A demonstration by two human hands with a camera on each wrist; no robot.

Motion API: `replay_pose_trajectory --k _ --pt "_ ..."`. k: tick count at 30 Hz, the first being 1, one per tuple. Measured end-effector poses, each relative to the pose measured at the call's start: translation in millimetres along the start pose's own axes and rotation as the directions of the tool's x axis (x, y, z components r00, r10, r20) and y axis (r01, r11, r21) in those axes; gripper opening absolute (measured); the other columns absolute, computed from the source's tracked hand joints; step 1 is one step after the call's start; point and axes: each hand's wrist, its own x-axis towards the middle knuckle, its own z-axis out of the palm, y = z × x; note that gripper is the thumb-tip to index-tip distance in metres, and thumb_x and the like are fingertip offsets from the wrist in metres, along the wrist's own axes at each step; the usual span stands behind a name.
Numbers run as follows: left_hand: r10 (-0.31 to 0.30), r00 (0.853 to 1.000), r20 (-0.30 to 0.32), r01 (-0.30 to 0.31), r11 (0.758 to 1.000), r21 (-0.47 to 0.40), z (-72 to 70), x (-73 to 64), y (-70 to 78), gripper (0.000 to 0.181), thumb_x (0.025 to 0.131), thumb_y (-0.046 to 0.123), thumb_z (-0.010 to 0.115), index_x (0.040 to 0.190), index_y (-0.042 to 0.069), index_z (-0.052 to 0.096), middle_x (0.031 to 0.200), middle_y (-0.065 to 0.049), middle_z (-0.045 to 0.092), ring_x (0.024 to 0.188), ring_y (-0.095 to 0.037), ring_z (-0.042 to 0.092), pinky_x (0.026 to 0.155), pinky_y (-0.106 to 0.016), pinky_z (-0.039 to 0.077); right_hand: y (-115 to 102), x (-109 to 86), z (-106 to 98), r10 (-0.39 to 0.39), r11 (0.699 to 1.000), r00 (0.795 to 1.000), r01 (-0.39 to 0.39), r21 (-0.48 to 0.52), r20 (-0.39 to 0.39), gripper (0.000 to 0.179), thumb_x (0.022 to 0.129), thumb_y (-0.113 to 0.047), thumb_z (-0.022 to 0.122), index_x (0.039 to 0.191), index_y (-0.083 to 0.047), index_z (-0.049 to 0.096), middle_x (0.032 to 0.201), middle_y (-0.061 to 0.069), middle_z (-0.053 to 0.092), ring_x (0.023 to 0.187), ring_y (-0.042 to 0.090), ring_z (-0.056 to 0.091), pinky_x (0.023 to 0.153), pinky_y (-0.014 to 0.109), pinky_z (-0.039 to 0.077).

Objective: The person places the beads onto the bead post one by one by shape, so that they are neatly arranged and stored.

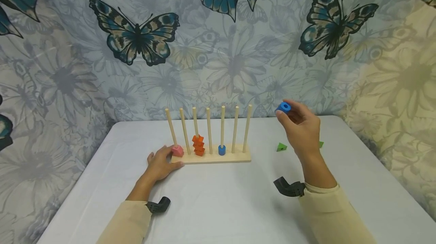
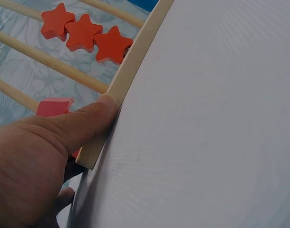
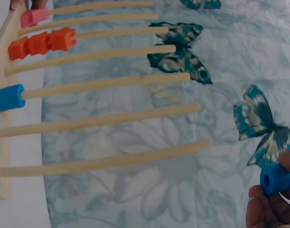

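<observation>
Head view: on the white table (image 1: pixel 218 206), a wooden base (image 1: pixel 211 160) carries seven upright pegs (image 1: pixel 209 132). The right grip (image 1: pixel 304 132) (a bare hand, like the other) pinches a loose blue cylinder (image 1: pixel 280 108) between thumb and fingers, to the right of the pegs and well apart from them. Its hole faces the camera uncovered, probably because holding it by the sides leaves the bore free for a peg. The left grip (image 1: pixel 161 166) takes hold of the base's left end, most likely to steady it. A pink piece (image 1: pixel 177 151) sits low on the leftmost peg, orange stars (image 1: pixel 198 146) are stacked on the third, and a seated blue cylinder (image 1: pixel 222 150) is on the fifth; the pegs seem to sort them by shape and colour. A green triangle (image 1: pixel 281 147) lies beyond the rack's right end, perhaps set there within easy reach.

Left wrist view: the thumb presses along the base's edge, with fingers partly hidden behind its end, a hold that looks suited to bracing.

Right wrist view: the pinched cylinder's open end points towards the rack, and three stars show threaded in a row.
</observation>
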Motion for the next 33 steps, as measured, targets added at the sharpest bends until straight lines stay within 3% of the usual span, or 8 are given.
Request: replay_pose_trajectory --k 7,12,24,33 --pt "-0.002 1.000 -0.010 0.002 1.000 -0.002 -0.7 -1.4 -1.4 0.069 0.078 0.035 0.081 0.133 0.004 0.055 0.140 -0.023 0.047 0.138 -0.039 0.028 0.107 -0.061 0.000 -14.5 9.6 24.6 -0.096 0.995 0.990 0.094 0.024 0.106 0.034 0.088 0.003 0.067 0.121 0.007 0.061 0.103 0.012 0.064 0.093 0.014 0.065 0.083 0.024 0.051" --pt "0.002 1.000 -0.005 -0.002 1.000 -0.016 1.0 -1.7 -2.2 0.067 0.078 0.035 0.081 0.133 0.006 0.057 0.141 -0.021 0.047 0.138 -0.038 0.027 0.108 -0.060 -0.001 -21.6 17.2 40.9 -0.119 0.992 0.978 0.112 0.051 0.170 0.036 0.088 0.004 0.066 0.123 0.008 0.060 0.106 0.015 0.063 0.097 0.014 0.064 0.084 0.025 0.050" --pt "-0.001 1.000 -0.001 0.001 1.000 -0.011 -2.0 -1.2 1.1 0.066 0.078 0.035 0.080 0.133 0.006 0.056 0.141 -0.021 0.047 0.138 -0.038 0.027 0.108 -0.060 -0.001 -27.6 34.2 71.0 -0.105 0.993 0.945 0.086 0.076 0.309 0.036 0.090 -0.001 0.065 0.125 0.008 0.058 0.113 0.017 0.063 0.101 0.022 0.064 0.088 0.029 0.050" --pt "-0.007 1.000 0.001 0.007 1.000 -0.006 -1.4 -1.3 1.5 0.069 0.078 0.035 0.080 0.135 0.005 0.054 0.141 -0.022 0.046 0.138 -0.037 0.027 0.108 -0.060 -0.001 -18.5 36.2 94.6 -0.030 0.999 0.925 0.018 0.035 0.380 0.037 0.090 -0.001 0.065 0.126 0.006 0.058 0.109 0.017 0.065 0.098 0.026 0.065 0.084 0.029 0.052"
